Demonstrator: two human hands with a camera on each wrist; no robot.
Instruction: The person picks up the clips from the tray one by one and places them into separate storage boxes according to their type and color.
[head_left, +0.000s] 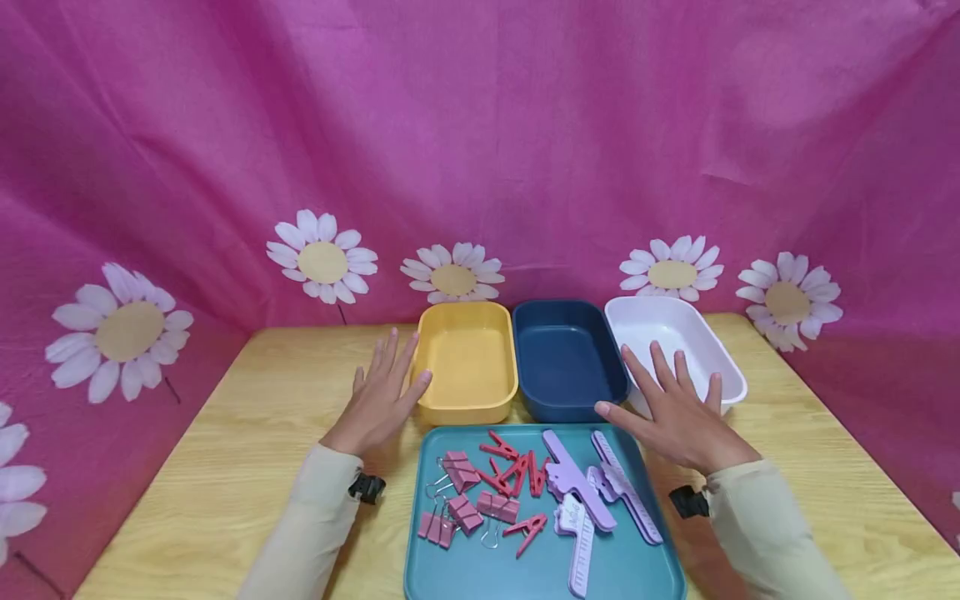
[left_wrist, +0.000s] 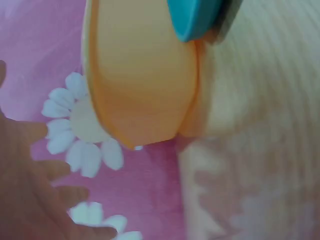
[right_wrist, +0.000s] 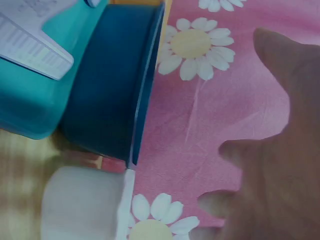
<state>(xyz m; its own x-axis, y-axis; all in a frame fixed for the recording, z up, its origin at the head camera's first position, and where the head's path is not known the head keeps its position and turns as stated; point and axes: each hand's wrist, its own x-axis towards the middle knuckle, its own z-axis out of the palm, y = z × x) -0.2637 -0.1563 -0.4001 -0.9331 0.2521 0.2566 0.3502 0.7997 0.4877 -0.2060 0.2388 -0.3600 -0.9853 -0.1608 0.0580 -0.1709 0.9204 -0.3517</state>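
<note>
My left hand (head_left: 378, 406) is spread beside the left wall of the yellow bin (head_left: 467, 358), with nothing in its grasp. On the other side my right hand (head_left: 675, 412), fingers fanned, hovers over the near end of the white bin (head_left: 690, 333) and holds nothing. A dark blue bin (head_left: 567, 358) stands between the yellow and white ones. In front, a teal tray (head_left: 487, 575) bears several pink binder clips (head_left: 459, 471), several red clothespins (head_left: 527, 533) and a few purple bag clips (head_left: 576, 479), some of them overlapping.
All of this stands on a light wooden table (head_left: 225, 467). A magenta cloth (head_left: 495, 150) with printed daisies hangs behind and along both sides. Each wrist wears a black strap, such as the left strap (head_left: 367, 487).
</note>
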